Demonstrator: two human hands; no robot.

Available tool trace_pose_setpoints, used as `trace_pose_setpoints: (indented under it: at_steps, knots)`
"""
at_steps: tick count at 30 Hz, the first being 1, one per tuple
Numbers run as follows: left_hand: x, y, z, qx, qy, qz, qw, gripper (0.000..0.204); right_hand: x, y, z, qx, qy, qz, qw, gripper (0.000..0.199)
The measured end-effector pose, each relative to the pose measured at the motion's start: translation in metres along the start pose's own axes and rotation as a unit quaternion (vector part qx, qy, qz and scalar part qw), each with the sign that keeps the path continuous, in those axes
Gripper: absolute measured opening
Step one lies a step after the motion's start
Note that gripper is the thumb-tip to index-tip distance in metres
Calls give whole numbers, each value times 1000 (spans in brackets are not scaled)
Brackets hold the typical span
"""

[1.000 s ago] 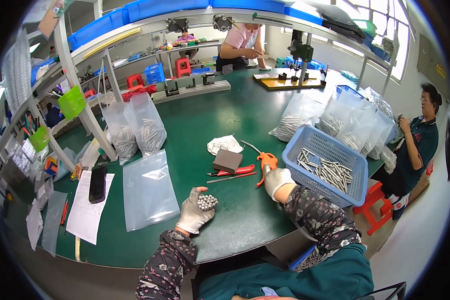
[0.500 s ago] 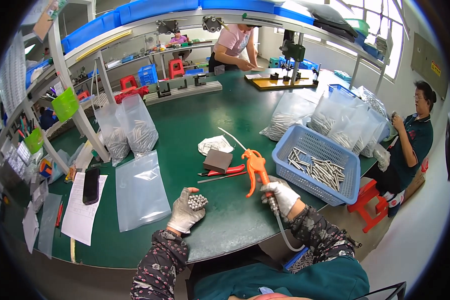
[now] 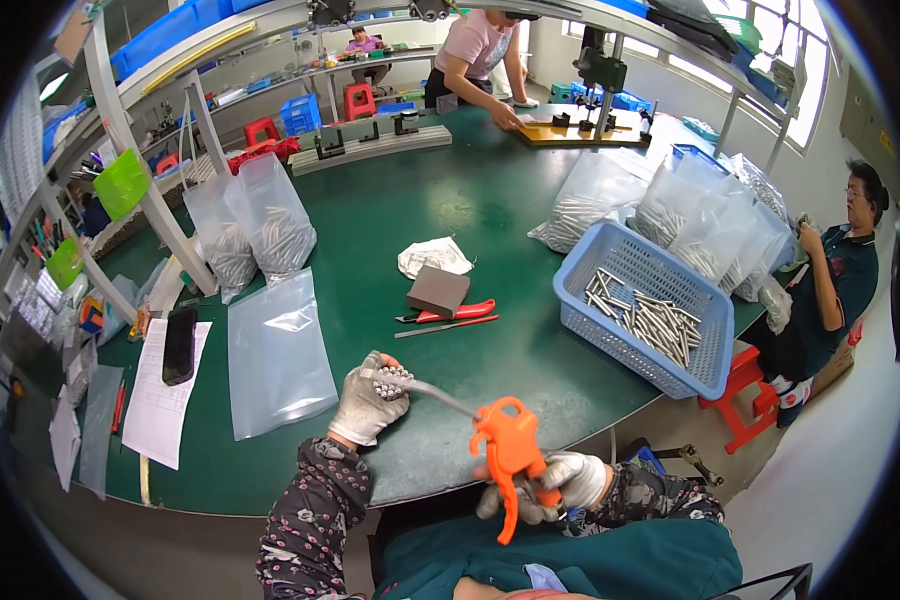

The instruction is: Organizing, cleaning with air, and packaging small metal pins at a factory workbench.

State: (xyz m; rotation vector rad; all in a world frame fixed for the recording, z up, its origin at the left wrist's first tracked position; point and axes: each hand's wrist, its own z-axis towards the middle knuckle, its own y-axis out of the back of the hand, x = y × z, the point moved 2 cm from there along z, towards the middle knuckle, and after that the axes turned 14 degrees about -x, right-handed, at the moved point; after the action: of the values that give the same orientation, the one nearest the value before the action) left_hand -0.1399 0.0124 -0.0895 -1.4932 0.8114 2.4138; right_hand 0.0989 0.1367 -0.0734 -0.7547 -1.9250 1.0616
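The left hand (image 3: 368, 405), in a grey work glove, is closed around a small bundle of metal pins (image 3: 393, 379) and holds it just above the near edge of the green table (image 3: 490, 215), pin ends turned up and to the right. The right hand (image 3: 555, 485), also gloved, is wrapped tight round the grip of an orange air gun (image 3: 507, 455), held below the table edge close to the body. The gun's thin metal nozzle runs up and left so that its tip meets the pin ends — the bundle looks tilted that way so the nozzle reaches straight into it.

Taking the bundle as the landmark: just left of it an empty clear plastic bag (image 3: 275, 350) lies flat on the table, mouth away from the person, within easy reach of the left hand. Further left are a sheet of paper (image 3: 160, 415) and a black phone (image 3: 179, 343) resting partly on it. Beyond the bundle, toward the middle of the table, sit a brown block (image 3: 437, 291), a red-handled tool (image 3: 448, 314) beside it, and a crumpled white cloth (image 3: 433, 257). To the right stands a blue basket (image 3: 642, 312) with loose pins in its bottom — near enough for the right hand. Behind the basket and far left of it, filled bags of pins (image 3: 255, 225) are propped upright. A seated person (image 3: 835, 280) works at the right end of the table; another stands at the far side.
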Motion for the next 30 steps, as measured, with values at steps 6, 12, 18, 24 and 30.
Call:
trace_pose_setpoints:
  at_steps: [6, 12, 18, 24, 30]
  knots:
    - [-11, 1, -4, 9, -58, 53, 997, 33, -12, 9, -20, -77, 71, -124, 987, 62]
    - [-24, 3, -7, 34, -90, 76, 993, 29, 8, -3, -42, -202, 83, -211, 953, 39]
    - [-21, 3, -7, 20, -88, 66, 994, 32, 15, 11, -41, -224, 114, -253, 934, 43]
    - [-21, 3, -7, 32, -63, 70, 995, 31, 31, 8, -35, -251, 161, -214, 930, 48]
    - [-20, 1, -8, 25, -38, 68, 997, 30, 41, 23, -29, -211, 156, -136, 955, 45]
